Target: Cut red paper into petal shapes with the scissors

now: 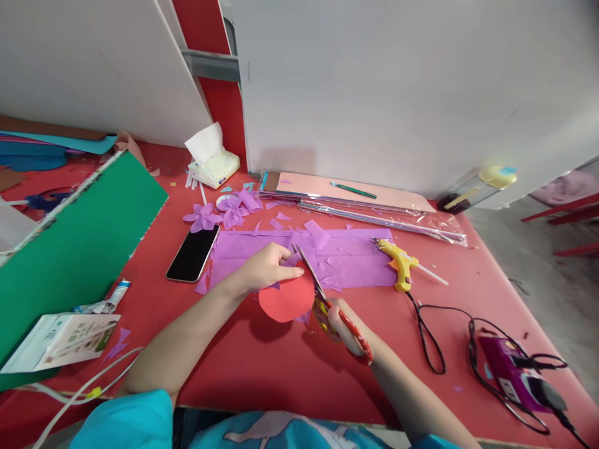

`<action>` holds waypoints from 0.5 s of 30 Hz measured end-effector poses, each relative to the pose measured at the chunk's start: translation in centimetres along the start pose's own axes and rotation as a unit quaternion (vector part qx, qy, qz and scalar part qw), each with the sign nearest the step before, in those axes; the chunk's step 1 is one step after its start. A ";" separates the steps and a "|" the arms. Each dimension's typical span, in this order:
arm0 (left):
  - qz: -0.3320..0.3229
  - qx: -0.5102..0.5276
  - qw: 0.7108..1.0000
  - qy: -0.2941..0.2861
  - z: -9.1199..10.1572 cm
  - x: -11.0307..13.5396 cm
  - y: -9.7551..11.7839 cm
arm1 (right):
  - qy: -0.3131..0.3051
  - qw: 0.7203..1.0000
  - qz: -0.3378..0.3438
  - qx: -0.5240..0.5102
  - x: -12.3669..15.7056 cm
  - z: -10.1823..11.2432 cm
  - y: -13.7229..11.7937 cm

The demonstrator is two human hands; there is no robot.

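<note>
My left hand (267, 267) pinches a round piece of red paper (287, 300) at its upper edge, above the table. In my right hand (340, 327) is a pair of scissors (314, 280) with red and yellow handles; the blades point up and away, alongside the red paper's right edge. Some purple paper shows behind the disc. Beneath and beyond both hands lies a purple paper sheet (355, 262) strewn with purple scraps. Purple paper flowers (203, 217) rest to the left, by a black-screened phone (193, 252).
A yellow glue gun (400, 262) lies on the right, its cord running toward a purple power box (512, 374). Paper packs (365, 193), a tissue pack (215, 168) and a bottle (482, 190) stand along the back. A green board (88, 262) leans at the left.
</note>
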State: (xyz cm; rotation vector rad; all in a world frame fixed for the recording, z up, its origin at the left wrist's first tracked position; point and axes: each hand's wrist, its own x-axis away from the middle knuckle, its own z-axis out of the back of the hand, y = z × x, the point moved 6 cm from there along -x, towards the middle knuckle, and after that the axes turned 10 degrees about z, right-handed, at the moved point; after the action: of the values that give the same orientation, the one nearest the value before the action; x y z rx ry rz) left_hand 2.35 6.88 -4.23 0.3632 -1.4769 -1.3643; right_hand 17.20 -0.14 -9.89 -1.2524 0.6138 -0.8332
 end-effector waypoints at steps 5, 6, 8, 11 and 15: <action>0.000 0.008 1.000 -0.022 -0.1 -0.1 -0.1 | 0.004 0.998 -0.029 0.061 -0.2 0.3 0.0; -0.002 0.011 1.000 -0.023 -0.1 -0.1 -0.1 | 0.010 0.997 -0.041 0.067 -0.2 0.4 0.1; -0.005 0.015 1.000 -0.018 0.0 -0.1 -0.1 | 0.018 0.995 -0.056 0.079 -0.2 0.5 0.3; 0.000 0.011 1.000 -0.008 0.0 -0.2 -0.1 | 0.025 0.993 -0.052 0.098 -0.4 0.6 -0.1; 0.005 0.010 1.000 0.000 0.1 -0.1 0.0 | 0.054 0.990 -0.069 0.111 -0.4 0.9 -0.4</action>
State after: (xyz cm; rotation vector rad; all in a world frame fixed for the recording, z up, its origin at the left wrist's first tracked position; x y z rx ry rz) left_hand 2.38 7.02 -4.25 0.3679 -1.4905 -1.3421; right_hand 17.64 0.66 -9.30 -1.0607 0.5096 -1.0619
